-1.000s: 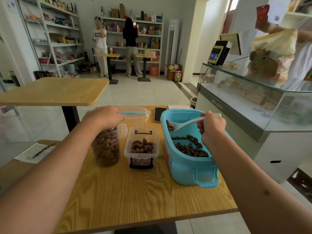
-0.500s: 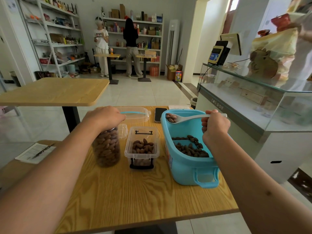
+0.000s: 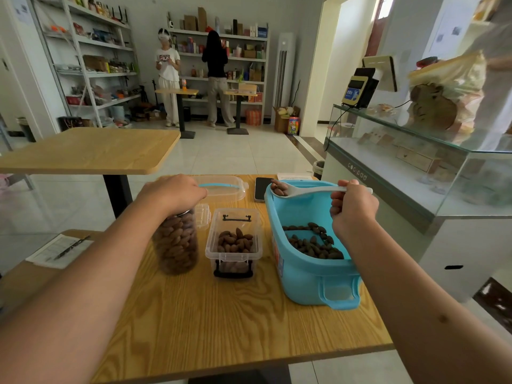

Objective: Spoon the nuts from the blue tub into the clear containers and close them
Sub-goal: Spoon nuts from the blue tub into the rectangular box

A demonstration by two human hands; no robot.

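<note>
A blue tub [image 3: 310, 284] with brown nuts [image 3: 313, 242] in its bottom stands at the table's right. My right hand [image 3: 352, 209] grips a white spoon [image 3: 310, 189] holding a few nuts above the tub's far left rim. A small clear box [image 3: 234, 242], open and partly filled with nuts, sits in the middle. Left of it stands a tall clear jar [image 3: 177, 242] full of nuts, and my left hand [image 3: 171, 194] grips its top. A clear lid with a blue handle [image 3: 221, 187] lies behind.
A phone [image 3: 261, 189] lies behind the tub beside a paper sheet. A second small clear lid [image 3: 203, 216] sits behind the jar. Papers with a pen [image 3: 61, 250] lie on a lower surface to the left. A glass counter [image 3: 415, 173] stands at right. Two people stand at the far shelves.
My right hand has lifted the loaded spoon out of the tub and moved it up to the far left rim. My left hand has stayed on the jar.
</note>
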